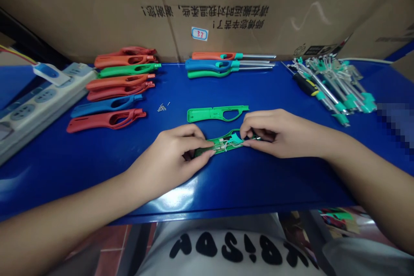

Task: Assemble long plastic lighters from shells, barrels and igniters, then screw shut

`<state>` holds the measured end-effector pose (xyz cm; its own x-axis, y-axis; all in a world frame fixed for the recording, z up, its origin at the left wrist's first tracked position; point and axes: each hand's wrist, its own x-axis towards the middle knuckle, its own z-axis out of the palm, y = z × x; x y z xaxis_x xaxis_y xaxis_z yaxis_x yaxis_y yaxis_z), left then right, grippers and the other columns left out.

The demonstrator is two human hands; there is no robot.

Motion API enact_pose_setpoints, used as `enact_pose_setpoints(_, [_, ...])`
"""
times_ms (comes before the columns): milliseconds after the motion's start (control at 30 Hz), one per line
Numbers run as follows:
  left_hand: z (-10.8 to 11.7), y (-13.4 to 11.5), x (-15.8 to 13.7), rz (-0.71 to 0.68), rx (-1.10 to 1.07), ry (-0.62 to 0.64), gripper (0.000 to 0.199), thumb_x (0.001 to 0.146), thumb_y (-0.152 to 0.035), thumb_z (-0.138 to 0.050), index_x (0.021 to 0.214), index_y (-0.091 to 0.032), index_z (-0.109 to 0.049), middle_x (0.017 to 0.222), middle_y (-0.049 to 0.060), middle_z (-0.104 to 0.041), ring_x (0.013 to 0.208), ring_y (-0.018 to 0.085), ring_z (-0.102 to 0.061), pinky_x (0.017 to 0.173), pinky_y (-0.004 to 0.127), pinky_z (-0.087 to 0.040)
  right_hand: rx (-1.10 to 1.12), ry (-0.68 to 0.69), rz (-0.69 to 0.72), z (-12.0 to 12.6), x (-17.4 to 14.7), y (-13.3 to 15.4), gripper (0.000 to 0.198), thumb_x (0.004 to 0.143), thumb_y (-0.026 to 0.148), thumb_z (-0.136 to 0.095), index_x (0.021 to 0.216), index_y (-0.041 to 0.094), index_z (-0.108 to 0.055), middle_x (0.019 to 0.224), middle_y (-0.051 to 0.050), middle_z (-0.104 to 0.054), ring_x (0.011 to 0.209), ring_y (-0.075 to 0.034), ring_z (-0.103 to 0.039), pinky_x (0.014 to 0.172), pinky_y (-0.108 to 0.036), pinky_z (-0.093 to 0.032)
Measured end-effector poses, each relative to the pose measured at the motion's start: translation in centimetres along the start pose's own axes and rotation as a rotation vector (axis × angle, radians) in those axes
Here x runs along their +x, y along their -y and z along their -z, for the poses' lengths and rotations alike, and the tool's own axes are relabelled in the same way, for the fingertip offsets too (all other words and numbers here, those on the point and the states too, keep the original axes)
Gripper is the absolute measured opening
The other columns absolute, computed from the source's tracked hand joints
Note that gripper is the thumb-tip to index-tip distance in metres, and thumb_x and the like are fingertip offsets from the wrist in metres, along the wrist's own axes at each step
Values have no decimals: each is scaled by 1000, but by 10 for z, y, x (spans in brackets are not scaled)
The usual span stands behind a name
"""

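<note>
In the middle of the blue table lies a green lighter half shell (223, 151) with its inside facing up. Inside it sit a clear part, thin wires and a teal trigger (236, 139). My left hand (181, 151) pinches the wide handle end of this shell, thumb in front and fingers behind. My right hand (271, 133) is closed with thumb and fingertips at the narrow end, beside the trigger and a metal piece; its fingers partly hide that end. Just behind, the matching green half shell (207, 114) lies open side up, touched by neither hand.
Several coloured lighter shells (106, 120) are lined up at left, near small metal pins (161, 107) and a power strip (48, 95). Assembled long lighters (210, 65) lie at the back. Metal-tube inner parts (339, 86) and a black-yellow screwdriver (305, 84) are at right. Cardboard (129, 17) stands behind.
</note>
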<state>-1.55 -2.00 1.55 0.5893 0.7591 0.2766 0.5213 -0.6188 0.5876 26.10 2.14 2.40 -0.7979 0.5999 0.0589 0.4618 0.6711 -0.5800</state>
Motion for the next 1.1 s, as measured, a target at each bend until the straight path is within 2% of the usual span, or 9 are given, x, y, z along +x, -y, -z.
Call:
enact_pose_setpoints(133, [1, 2, 0, 50, -33, -21, 15, 87, -21, -73, 101, -17, -79, 84, 1, -69, 60, 7, -60, 54, 19, -48, 14, 4, -5, 1, 0, 0, 6, 93, 23, -62, 97, 19, -63, 87, -1, -61, 61, -9, -45, 56, -22, -35])
enact_pose_setpoints(233, [4, 1, 1, 43, 17, -69, 15, 88, -24, -73, 101, -17, -77, 87, 1, -70, 61, 8, -60, 57, 21, -51, 50, 9, -13, 3, -1, 1, 7, 93, 20, -60, 98, 19, -64, 89, -1, -63, 61, -9, -46, 56, -22, -36])
enact_pose_setpoints(300, [5, 1, 1, -10, 79, -90, 18, 88, -26, -73, 104, -17, -75, 94, 3, -71, 74, 13, -64, 68, 25, -55, 73, 13, -23, 4, -2, 0, 8, 92, 20, -60, 99, 19, -65, 89, -1, -63, 60, -8, -46, 56, -22, -37])
enact_pose_setpoints(400, [4, 1, 2, -116, 138, -22, 28, 90, -27, -71, 116, -17, -70, 110, 8, -72, 102, 22, -65, 92, 37, -55, 86, 20, -29, 6, -3, -1, 8, 91, 22, -63, 97, 18, -66, 87, 0, -62, 58, -7, -44, 57, -22, -37])
enact_pose_setpoints(533, [0, 5, 1, -164, 127, 93, 32, 95, -21, -62, 127, -18, -65, 127, 11, -67, 120, 25, -61, 104, 42, -51, 69, 10, -39, 7, -3, -2, 8, 91, 21, -63, 96, 18, -68, 81, 1, -59, 59, -8, -45, 59, -22, -37])
enact_pose_setpoints(633, [-3, 8, -1, -191, 99, 122, 34, 97, -15, -57, 130, -19, -62, 127, 11, -66, 120, 23, -60, 104, 40, -52, 51, 3, -39, 6, -2, -1, 9, 92, 23, -62, 95, 18, -68, 80, 1, -59, 60, -8, -46, 59, -22, -37])
enact_pose_setpoints(833, [-4, 10, 0, -210, 99, 173, 38, 99, -12, -52, 134, -24, -61, 129, 10, -62, 118, 23, -57, 101, 42, -52, 26, -12, 6, 4, 1, 2, 9, 89, 14, -60, 94, 16, -67, 82, 0, -62, 62, -8, -48, 59, -21, -38])
enact_pose_setpoints(1100, [-4, 10, 2, -216, 137, 195, 40, 99, -11, -49, 135, -23, -62, 130, 13, -59, 120, 25, -55, 102, 45, -50, 57, -9, -22, 6, 0, 0, 12, 92, 18, -59, 96, 17, -71, 84, -2, -65, 63, -9, -52, 61, -22, -40])
